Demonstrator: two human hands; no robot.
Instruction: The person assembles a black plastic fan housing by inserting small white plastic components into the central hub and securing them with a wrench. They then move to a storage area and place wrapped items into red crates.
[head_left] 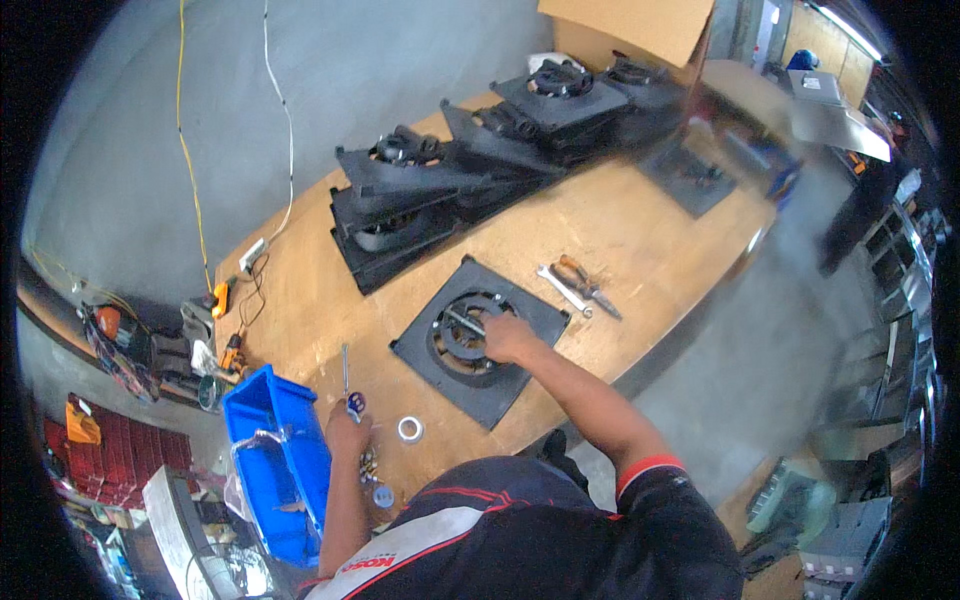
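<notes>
A square black fan-housing plate (430, 362) with a round ringed opening lies on the wooden table before me. My right hand (508, 338) is closed over the middle of this opening. From its fingers a slim metal tool (463, 320) points to the upper left across the ring; its kind is unclear. At the table's left side, my left hand (348, 432) is closed at the dark blue end of a thin-shafted tool (346, 372), which looks like a screwdriver. Beside that hand are a silver tape ring (410, 429) and small metal parts (369, 466).
A blue divided bin (268, 420) stands left of my left hand. Right of the plate lie a wrench (566, 291) and orange-handled pliers (590, 286). Stacked black housings (400, 190) line the far edge, near a cardboard box (640, 30). A cordless drill (232, 350) sits at the left.
</notes>
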